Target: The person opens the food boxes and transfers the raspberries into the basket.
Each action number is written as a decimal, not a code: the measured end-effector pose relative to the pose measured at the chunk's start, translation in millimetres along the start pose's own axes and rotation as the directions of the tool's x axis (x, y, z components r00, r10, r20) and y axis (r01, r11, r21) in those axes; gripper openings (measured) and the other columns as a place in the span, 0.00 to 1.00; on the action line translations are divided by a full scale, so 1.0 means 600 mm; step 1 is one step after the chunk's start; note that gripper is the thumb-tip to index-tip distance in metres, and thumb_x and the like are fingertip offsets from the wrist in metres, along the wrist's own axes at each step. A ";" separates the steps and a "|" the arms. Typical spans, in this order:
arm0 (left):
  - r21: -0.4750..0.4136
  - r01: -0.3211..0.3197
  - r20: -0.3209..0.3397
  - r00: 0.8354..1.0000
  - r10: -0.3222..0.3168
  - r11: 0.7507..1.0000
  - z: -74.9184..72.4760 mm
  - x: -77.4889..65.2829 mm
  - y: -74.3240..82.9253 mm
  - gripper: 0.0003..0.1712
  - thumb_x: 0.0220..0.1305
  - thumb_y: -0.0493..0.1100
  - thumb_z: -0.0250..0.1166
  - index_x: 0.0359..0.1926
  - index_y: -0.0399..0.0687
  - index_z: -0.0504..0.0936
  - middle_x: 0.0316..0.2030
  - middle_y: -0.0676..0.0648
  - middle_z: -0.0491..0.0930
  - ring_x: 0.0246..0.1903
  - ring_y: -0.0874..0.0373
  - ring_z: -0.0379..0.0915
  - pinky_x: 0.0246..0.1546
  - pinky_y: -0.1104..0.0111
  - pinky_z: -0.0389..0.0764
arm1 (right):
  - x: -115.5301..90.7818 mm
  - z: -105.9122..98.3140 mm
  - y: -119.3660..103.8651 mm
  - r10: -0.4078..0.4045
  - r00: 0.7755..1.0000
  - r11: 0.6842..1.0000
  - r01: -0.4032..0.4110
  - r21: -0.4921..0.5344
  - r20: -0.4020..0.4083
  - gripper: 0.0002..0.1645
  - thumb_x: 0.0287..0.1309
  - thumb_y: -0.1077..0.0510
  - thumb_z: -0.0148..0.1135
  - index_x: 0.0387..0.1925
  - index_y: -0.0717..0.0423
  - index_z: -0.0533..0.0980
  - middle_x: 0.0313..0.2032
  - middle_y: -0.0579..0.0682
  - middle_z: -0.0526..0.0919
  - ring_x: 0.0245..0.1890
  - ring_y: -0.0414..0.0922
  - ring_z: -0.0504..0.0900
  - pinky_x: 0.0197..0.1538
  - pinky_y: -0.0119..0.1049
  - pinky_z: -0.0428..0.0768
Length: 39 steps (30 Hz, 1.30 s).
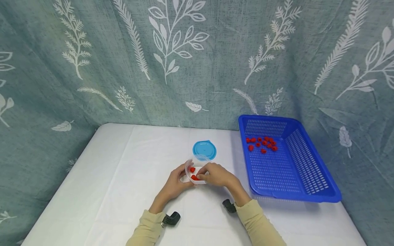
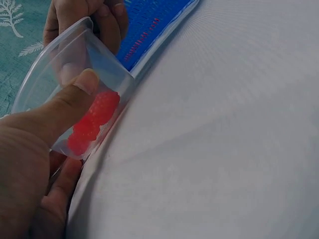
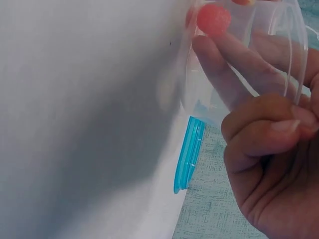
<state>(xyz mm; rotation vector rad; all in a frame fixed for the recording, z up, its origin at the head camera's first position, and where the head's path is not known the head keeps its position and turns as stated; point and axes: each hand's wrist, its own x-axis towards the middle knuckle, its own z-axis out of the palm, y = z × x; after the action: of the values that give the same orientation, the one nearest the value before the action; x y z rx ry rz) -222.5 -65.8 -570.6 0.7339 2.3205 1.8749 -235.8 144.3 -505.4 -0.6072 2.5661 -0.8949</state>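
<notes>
A small clear plastic tub (image 1: pixel 201 182) is tilted on the white table. My left hand (image 1: pixel 176 184) grips it from the left, its thumb (image 2: pixel 70 99) pressed along the wall. From the right, my right hand (image 1: pixel 217 175) reaches down into the tub. Its fingertips pinch at a red raspberry (image 3: pixel 213 20) near the bottom, while its other fingers curl outside the wall. Another raspberry (image 1: pixel 192 169) lies close by, and the left wrist view shows several raspberries (image 2: pixel 87 127) in a row through the plastic.
A round light-blue lid (image 1: pixel 204 149) lies just behind the tub. To the right stands a blue slotted basket (image 1: pixel 320 174) with several raspberries (image 1: pixel 269 145) towards its back left. A green leaf-patterned cloth (image 1: pixel 191 92) hangs behind the table (image 1: pixel 120 191).
</notes>
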 end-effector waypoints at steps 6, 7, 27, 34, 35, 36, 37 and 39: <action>-0.003 0.019 -0.019 1.000 -0.019 1.000 0.002 0.002 -0.022 0.51 0.50 0.26 0.77 0.74 0.33 0.63 0.69 0.33 0.70 0.72 0.40 0.63 0.69 0.56 0.70 | 0.004 0.004 0.008 -0.056 0.998 0.994 0.059 0.095 -0.028 0.08 0.66 0.59 0.65 0.37 0.58 0.88 0.31 0.44 0.88 0.27 0.36 0.75 0.30 0.27 0.75; -0.009 0.015 -0.016 1.000 -0.016 1.000 0.002 0.002 -0.024 0.51 0.50 0.26 0.77 0.74 0.33 0.63 0.69 0.34 0.70 0.72 0.40 0.64 0.69 0.57 0.70 | 0.003 0.004 0.009 -0.066 0.997 0.992 0.069 0.105 -0.032 0.08 0.66 0.60 0.65 0.37 0.58 0.87 0.31 0.44 0.88 0.27 0.36 0.75 0.30 0.27 0.75; 0.017 0.009 -0.009 1.000 -0.008 1.000 0.006 0.001 -0.028 0.51 0.52 0.35 0.79 0.75 0.39 0.64 0.70 0.39 0.71 0.73 0.43 0.62 0.71 0.61 0.69 | 0.002 0.006 0.006 -0.007 0.999 0.992 0.011 0.125 -0.035 0.03 0.60 0.61 0.70 0.31 0.57 0.86 0.26 0.43 0.86 0.26 0.37 0.75 0.29 0.28 0.74; 0.026 -0.008 0.001 1.000 0.008 1.000 0.004 0.000 -0.032 0.50 0.53 0.34 0.78 0.75 0.37 0.63 0.68 0.38 0.72 0.71 0.44 0.64 0.70 0.65 0.70 | 0.006 0.003 0.005 -0.019 0.999 0.979 0.025 0.203 -0.031 0.04 0.55 0.65 0.73 0.33 0.61 0.84 0.23 0.47 0.84 0.23 0.37 0.75 0.28 0.28 0.76; 0.026 -0.009 0.002 1.000 0.009 1.000 0.003 0.000 -0.032 0.50 0.53 0.33 0.78 0.75 0.37 0.63 0.68 0.38 0.72 0.71 0.44 0.65 0.70 0.66 0.69 | 0.006 0.003 0.006 -0.022 0.999 0.977 0.027 0.210 -0.027 0.05 0.55 0.64 0.73 0.35 0.61 0.85 0.23 0.47 0.84 0.23 0.37 0.75 0.28 0.28 0.75; 0.029 -0.015 0.002 1.000 0.015 0.999 0.003 0.000 -0.033 0.50 0.54 0.33 0.78 0.75 0.37 0.63 0.68 0.37 0.72 0.71 0.44 0.65 0.70 0.67 0.70 | 0.006 0.003 0.006 -0.026 0.999 0.977 0.031 0.209 -0.026 0.07 0.55 0.65 0.72 0.37 0.62 0.85 0.24 0.48 0.84 0.23 0.37 0.73 0.28 0.28 0.74; 0.031 -0.018 0.002 1.000 0.018 0.999 0.003 0.001 -0.033 0.50 0.54 0.33 0.78 0.75 0.37 0.63 0.68 0.37 0.73 0.71 0.44 0.65 0.70 0.67 0.70 | 0.005 0.002 0.007 -0.030 0.999 0.979 0.035 0.199 -0.028 0.08 0.56 0.66 0.71 0.39 0.63 0.86 0.26 0.48 0.84 0.24 0.37 0.73 0.28 0.28 0.74; 0.033 -0.026 -0.002 1.000 0.027 0.999 0.003 0.002 -0.033 0.50 0.53 0.33 0.77 0.75 0.37 0.64 0.68 0.37 0.73 0.71 0.43 0.65 0.70 0.66 0.70 | 0.003 0.002 0.009 -0.041 0.999 0.984 0.046 0.172 -0.029 0.12 0.58 0.66 0.68 0.45 0.62 0.86 0.31 0.48 0.87 0.27 0.39 0.74 0.31 0.29 0.75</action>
<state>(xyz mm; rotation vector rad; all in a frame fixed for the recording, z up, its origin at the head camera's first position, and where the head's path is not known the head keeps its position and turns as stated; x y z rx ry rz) -228.9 -66.3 -589.2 0.7703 2.3602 1.8531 -238.4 146.6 -509.9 -0.6062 2.4721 -1.1324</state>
